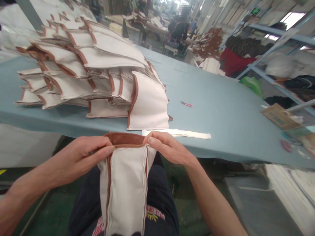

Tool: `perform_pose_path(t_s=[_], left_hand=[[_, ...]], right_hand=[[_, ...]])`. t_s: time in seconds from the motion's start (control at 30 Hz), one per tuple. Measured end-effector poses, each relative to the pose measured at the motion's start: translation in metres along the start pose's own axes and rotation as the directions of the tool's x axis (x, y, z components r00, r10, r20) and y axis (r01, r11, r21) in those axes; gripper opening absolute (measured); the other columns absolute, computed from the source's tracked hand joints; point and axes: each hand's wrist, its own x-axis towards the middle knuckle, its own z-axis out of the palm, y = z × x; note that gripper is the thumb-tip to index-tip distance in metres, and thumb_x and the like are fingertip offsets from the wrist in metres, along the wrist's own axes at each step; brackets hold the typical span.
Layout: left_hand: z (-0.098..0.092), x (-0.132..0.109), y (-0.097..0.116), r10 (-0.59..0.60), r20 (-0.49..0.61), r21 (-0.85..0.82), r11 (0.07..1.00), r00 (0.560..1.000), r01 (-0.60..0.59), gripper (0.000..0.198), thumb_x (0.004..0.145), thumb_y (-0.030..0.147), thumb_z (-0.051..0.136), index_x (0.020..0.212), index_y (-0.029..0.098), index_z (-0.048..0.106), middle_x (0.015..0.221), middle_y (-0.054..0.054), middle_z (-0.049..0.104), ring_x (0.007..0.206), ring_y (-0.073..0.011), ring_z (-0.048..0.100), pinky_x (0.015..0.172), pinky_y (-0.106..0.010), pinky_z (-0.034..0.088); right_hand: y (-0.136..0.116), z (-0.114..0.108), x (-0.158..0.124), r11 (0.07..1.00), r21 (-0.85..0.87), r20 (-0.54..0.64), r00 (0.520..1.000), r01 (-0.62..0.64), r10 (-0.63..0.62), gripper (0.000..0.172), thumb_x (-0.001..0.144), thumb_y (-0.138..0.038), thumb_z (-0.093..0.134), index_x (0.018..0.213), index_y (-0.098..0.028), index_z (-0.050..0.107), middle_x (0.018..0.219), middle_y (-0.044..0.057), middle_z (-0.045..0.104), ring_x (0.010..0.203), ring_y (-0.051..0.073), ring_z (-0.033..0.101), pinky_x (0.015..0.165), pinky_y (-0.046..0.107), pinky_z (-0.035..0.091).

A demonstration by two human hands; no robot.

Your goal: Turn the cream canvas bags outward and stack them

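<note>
A white fabric bag [128,183] with brown trim and brown lining hangs over my lap, its mouth facing up at the table's front edge. My left hand [94,150] pinches the left side of its brown rim between thumb and fingers. At the opposite corner my right hand [166,146] grips the rim, thumb on top near the seam. Just beyond the bag, a white strip [187,133] lies along the table edge, partly behind my right hand. A similar white piece with brown edging [150,101] rests at the near end of a large pile.
The pile of white, brown-edged pieces [98,55] covers the left of the blue table [221,108]. Small thread snips [186,104] lie right of it. A cardboard box [280,116] and blue shelving [268,29] stand at right. Another person [178,31] sits in the background.
</note>
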Motion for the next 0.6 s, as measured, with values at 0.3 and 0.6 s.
perform_pose_path(t_s=[0.3,0.6], left_hand=[[0.003,0.003,-0.02,-0.032,-0.105,0.073,0.997,0.994,0.04,0.038,0.115,0.043,0.052,0.089,0.022,0.071,0.086,0.0,0.076,0.088,-0.0222,0.064,0.087,-0.028,0.047],[0.015,-0.001,-0.03,-0.129,-0.137,-0.01,0.992,0.982,0.129,0.034,0.112,0.036,0.055,0.087,0.021,0.073,0.08,0.004,0.074,0.08,-0.0188,0.067,0.081,-0.024,0.049]], right_hand=[[-0.026,0.005,0.011,0.947,-0.321,0.027,1.0,0.007,0.002,0.032,0.116,-0.043,0.066,0.098,-0.018,0.075,0.084,-0.002,0.07,0.075,0.014,0.055,0.073,0.03,0.036],[-0.03,0.008,0.016,0.92,-0.389,0.126,0.992,0.04,0.01,0.034,0.114,-0.038,0.071,0.086,-0.02,0.067,0.075,-0.005,0.062,0.07,0.013,0.052,0.069,0.029,0.03]])
